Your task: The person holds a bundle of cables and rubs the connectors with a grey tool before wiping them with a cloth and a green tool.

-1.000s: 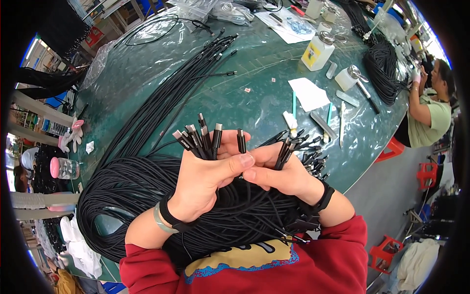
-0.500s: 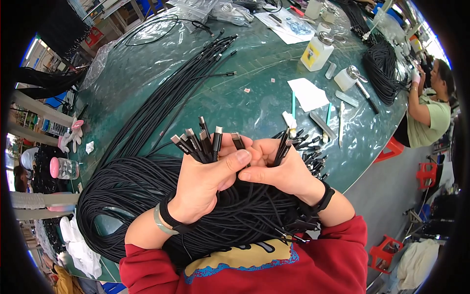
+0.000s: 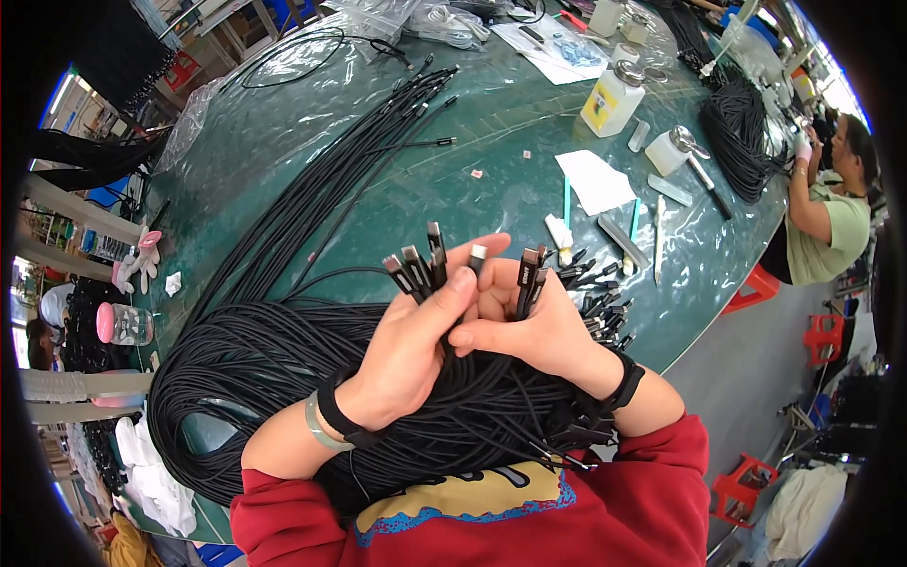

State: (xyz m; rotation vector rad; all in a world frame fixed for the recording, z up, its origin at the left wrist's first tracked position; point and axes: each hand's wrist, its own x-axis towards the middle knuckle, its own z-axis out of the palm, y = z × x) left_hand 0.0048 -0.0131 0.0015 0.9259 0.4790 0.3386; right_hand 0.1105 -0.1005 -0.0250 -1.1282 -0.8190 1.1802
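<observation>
Several black USB-C cables fan out of my left hand, their metal plugs pointing up and away. Between its thumb and fingers one more plug stands upright. My right hand is closed round a smaller group of black cable plugs, its thumb tip close to the left thumb. The two hands almost meet at the fingers. Beneath them lies a big coiled bundle of black cables, and more plug ends spread out just right of my right hand.
Straightened black cables lie to the far left on the green table. White bottles, a paper sheet, a marker-like black tool and another cable coil sit at the right. A co-worker sits beyond the right edge.
My left hand has shifted right and slightly up with its cables, which now look fewer. The single plug has tilted more upright. More plugs show in my right hand.
</observation>
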